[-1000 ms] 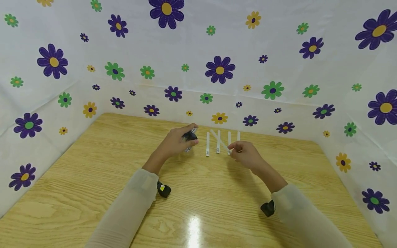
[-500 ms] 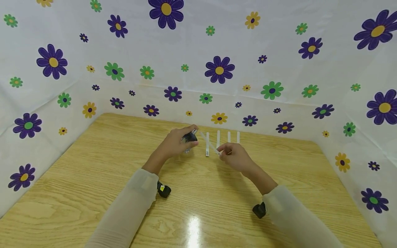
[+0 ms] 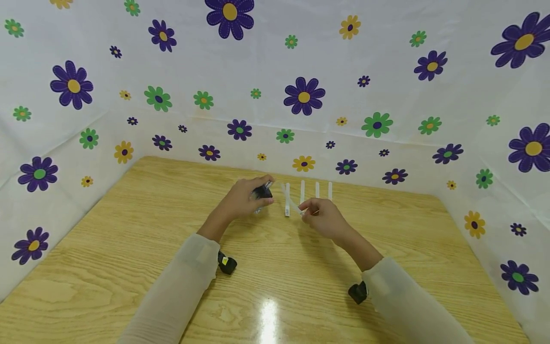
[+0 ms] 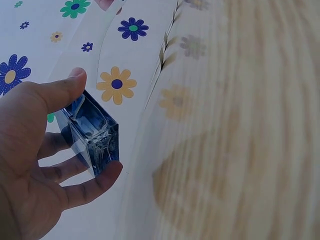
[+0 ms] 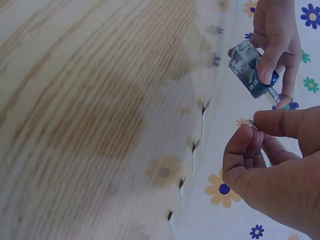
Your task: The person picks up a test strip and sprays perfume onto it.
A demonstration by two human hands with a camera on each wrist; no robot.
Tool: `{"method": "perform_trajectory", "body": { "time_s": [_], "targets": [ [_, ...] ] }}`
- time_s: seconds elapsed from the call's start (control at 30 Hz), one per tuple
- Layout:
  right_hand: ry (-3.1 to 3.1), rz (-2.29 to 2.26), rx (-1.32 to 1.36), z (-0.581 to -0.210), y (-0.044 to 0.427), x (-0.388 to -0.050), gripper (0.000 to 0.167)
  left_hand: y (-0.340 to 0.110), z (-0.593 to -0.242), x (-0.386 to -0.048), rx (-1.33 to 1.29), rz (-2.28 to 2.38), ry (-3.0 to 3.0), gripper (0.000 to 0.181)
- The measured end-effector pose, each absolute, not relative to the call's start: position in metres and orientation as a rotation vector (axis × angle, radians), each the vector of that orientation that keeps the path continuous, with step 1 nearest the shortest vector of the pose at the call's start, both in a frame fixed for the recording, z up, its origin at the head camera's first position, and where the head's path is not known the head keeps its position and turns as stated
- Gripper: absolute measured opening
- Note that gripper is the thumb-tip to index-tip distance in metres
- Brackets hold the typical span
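My left hand [image 3: 245,198] holds a small glass perfume bottle [image 3: 263,192] above the table. In the left wrist view the bottle [image 4: 95,132] looks blue and clear, with thumb and fingers around it. The right wrist view shows its silver sprayer neck [image 5: 273,95], an index fingertip at its end. My right hand [image 3: 323,217] pinches one end of a thin white paper strip [image 3: 294,206] between thumb and fingers. The strip's far end slants up toward the bottle, apart from it, and looks slightly bent.
Several more white paper strips [image 3: 287,203] lie side by side on the wooden table [image 3: 275,267], just beyond my right hand. A white cloth with printed flowers [image 3: 258,67] walls in the back and both sides.
My right hand has moved left with its paper strip, nearer to the bottle. The strip now looks more curved. My left hand and the perfume bottle have stayed almost in place.
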State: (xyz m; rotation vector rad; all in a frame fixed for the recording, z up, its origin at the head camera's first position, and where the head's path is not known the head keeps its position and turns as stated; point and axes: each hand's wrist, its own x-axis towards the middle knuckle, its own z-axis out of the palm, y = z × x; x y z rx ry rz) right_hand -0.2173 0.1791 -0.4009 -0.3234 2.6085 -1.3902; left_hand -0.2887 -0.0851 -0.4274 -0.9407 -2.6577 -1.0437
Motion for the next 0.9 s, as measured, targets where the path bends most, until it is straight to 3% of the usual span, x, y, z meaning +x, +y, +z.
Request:
{"method": "perform_trajectory", "body": {
  "time_s": [0.9],
  "targets": [
    [2.579, -1.445, -0.290, -0.3979, 0.1768, -0.2166, 0.020, -0.0848, -0.4240, -0.2864, -0.911, -1.060, -2.684, 0.053]
  ]
}}
